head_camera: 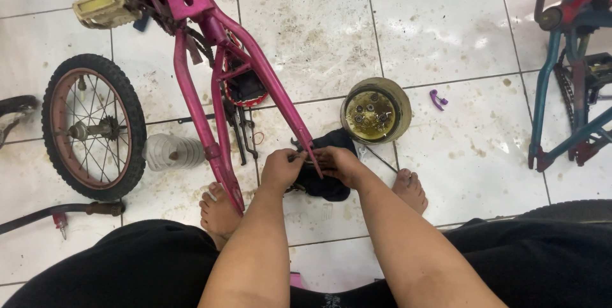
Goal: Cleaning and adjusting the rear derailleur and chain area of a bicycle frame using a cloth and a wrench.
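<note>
Hands: left (280, 169), right (339, 164) gripping pink frame (210, 34) fork end between them.

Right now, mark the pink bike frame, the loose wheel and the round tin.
pink bike frame (194, 101), head view, on the left rear stay.
loose wheel (131, 101), head view, on the black tyre.
round tin (403, 98), head view, on its right rim.

We see a bright, even scene, lit from overhead, with pale glare patches on the glossy floor (446, 21) at the upper right. Shadows are soft and short, pooling under the wheel (94, 126) and the pink frame (217, 78). Focus is crisp across the middle, while the forearms nearest us look slightly soft and stretched toward the lower edge.
</note>
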